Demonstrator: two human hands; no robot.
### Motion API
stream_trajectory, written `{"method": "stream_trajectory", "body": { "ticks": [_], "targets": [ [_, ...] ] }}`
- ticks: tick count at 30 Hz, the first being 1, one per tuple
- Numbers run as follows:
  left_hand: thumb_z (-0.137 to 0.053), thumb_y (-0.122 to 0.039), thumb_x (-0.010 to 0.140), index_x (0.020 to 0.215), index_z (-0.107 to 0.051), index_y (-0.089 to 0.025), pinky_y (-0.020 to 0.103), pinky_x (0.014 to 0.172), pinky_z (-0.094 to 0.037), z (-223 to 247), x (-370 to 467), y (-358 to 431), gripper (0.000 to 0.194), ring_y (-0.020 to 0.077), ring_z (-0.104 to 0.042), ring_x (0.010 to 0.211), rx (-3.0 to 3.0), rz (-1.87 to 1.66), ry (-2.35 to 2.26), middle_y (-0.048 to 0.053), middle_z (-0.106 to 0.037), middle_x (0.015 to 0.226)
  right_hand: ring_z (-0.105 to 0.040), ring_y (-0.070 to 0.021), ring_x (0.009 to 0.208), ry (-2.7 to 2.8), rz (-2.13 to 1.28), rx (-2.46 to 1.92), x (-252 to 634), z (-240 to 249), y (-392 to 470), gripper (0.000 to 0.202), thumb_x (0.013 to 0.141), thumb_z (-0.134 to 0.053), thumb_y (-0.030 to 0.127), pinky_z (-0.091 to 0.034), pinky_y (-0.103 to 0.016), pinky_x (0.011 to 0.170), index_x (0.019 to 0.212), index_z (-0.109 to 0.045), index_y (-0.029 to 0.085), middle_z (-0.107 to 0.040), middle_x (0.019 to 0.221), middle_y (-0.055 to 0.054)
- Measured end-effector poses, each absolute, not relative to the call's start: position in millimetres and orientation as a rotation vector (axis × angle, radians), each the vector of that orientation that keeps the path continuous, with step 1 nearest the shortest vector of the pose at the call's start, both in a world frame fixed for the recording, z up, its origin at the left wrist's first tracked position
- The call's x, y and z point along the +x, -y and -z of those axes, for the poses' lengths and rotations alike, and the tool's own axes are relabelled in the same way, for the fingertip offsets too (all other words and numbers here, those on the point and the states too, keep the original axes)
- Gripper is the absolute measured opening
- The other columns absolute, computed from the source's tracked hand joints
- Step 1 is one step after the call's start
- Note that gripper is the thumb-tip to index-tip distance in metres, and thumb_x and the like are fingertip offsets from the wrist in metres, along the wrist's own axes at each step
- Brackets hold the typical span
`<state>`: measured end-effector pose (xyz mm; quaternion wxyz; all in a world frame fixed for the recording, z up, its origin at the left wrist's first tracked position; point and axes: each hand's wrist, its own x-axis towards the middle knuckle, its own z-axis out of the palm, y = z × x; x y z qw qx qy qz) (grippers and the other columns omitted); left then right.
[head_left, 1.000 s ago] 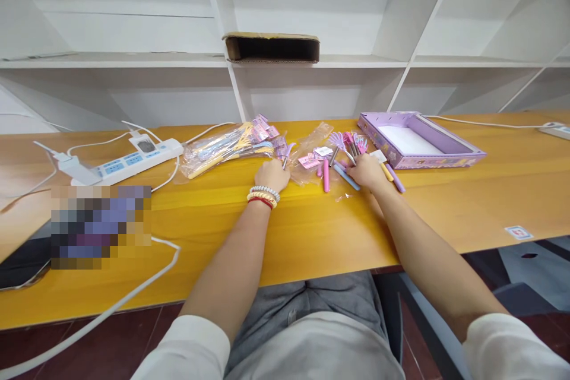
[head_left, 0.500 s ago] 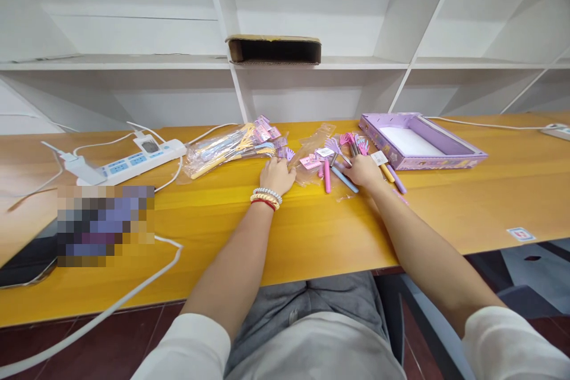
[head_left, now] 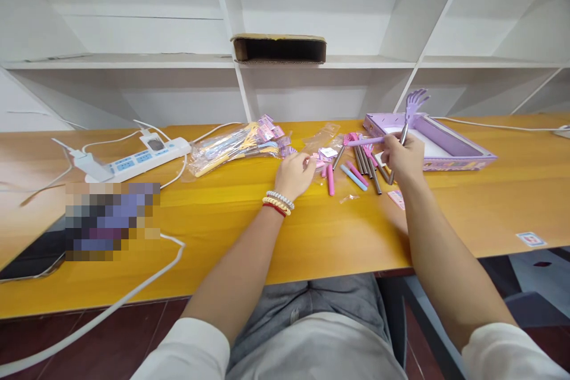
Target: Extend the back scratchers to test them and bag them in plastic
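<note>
my right hand has risen and swung right with the purple scratcher

half a second ago that scratcher lay low at the pile; now its splayed head stands up, seen against the back edge of the tray; my right fingers are closed round its metal shaft, and a purple rod juts left from the same grip; my left hand has edged right, fingers curled beside the pink tags, and i cannot tell whether it pinches anything; between my hands, metal rods lie bunched beside a blue handle and a pink handle; a pink card lies by my right forearm; to the left, the bag of yellow and blue scratchers sits between my left hand and the power strip, all on the table
</note>
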<state>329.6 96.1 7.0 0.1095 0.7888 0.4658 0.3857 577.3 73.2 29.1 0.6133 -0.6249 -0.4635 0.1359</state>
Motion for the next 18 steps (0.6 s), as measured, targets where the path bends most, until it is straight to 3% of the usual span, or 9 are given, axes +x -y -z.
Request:
{"method": "stream_trajectory", "body": {
  "ticks": [4,7,12,15,18],
  "targets": [
    [-0.035,-0.047,0.093,0.071,-0.061,-0.017,0.029,0.077,-0.043,-7,342,-86,0.045,0.0158,-0.059,0.077,2.088,-1.169,-0.968,0.004,-0.063,0.076,-0.044,-0.0089,0.034,1.112,-0.743,-1.140,537,-30,-66,0.020,0.069,-0.064,0.034,-0.028,-0.021,0.033,0.080,-0.055,0.019,-0.060,0.055,0.002],
    [-0.038,-0.049,0.091,0.083,-0.060,-0.016,0.026,0.073,-0.046,-5,351,-86,0.040,0.0147,-0.061,0.078,1.638,-1.273,-0.872,0.005,-0.065,0.084,-0.044,-0.0087,0.033,1.299,-0.973,-1.076,508,-26,-58,0.027,0.069,-0.069,0.039,-0.027,-0.020,0.033,0.078,-0.058,0.017,-0.054,0.045,0.004],
    [-0.046,-0.041,0.089,0.079,-0.051,-0.017,0.026,0.067,-0.049,-9,350,-92,0.026,0.0122,-0.061,0.066,1.140,-1.321,-0.857,0.002,-0.062,0.073,-0.048,-0.0107,0.031,1.332,-1.303,-1.112,488,-15,-55,0.034,0.072,-0.064,0.048,-0.020,-0.020,0.028,0.071,-0.058,0.015,-0.059,0.047,-0.002],
    [-0.045,-0.040,0.089,0.079,-0.051,-0.017,0.023,0.056,-0.046,-18,337,-93,0.025,0.0099,-0.056,0.054,1.224,-1.179,-0.879,-0.001,-0.057,0.063,-0.056,-0.0147,0.038,1.193,-1.378,-1.075,491,-11,-60,0.038,0.075,-0.054,0.052,-0.025,-0.021,0.028,0.063,-0.054,0.016,-0.064,0.057,-0.007],
    [-0.056,-0.039,0.083,0.080,-0.061,-0.014,0.020,0.050,-0.040,-28,318,-92,0.026,0.0074,-0.049,0.050,1.609,-0.859,-0.814,-0.002,-0.052,0.058,-0.052,-0.0126,0.038,1.073,-1.319,-1.070,500,-10,-66,0.045,0.080,-0.044,0.057,-0.032,-0.022,0.032,0.057,-0.048,0.018,-0.057,0.049,-0.004]
  ]
}}
